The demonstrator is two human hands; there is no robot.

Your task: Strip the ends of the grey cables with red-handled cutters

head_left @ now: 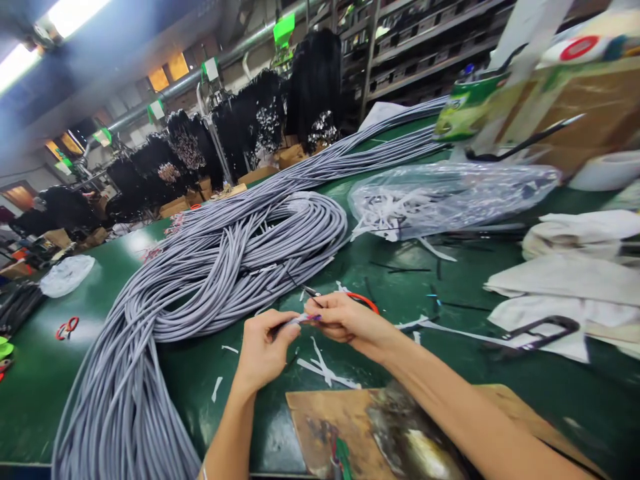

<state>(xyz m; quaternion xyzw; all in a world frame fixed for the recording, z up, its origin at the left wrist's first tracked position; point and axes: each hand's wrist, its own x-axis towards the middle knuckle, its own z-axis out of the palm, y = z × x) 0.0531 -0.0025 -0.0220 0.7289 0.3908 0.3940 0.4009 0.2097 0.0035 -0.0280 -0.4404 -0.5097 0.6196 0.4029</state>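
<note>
Near the middle of the view my left hand (266,348) pinches a grey cable, whose stripped white end (300,319) points right. Close beside it, my right hand (350,321) is closed at the small coloured wires (314,318) coming out of that end. Red-handled scissors (367,301) show partly behind my right hand, their dark tip by its knuckles. A large looped bundle of grey cables (220,267) lies just beyond and left of my hands. White strips (325,371) lie on the green table (200,393) below them.
A clear plastic bag (450,193) with white strips sits behind at right. White cloths (570,273) and a black-handled tool (545,331) lie right. A brown board (325,420) is at the front, red-handled snips (67,329) at left, a green container (467,107) at back right.
</note>
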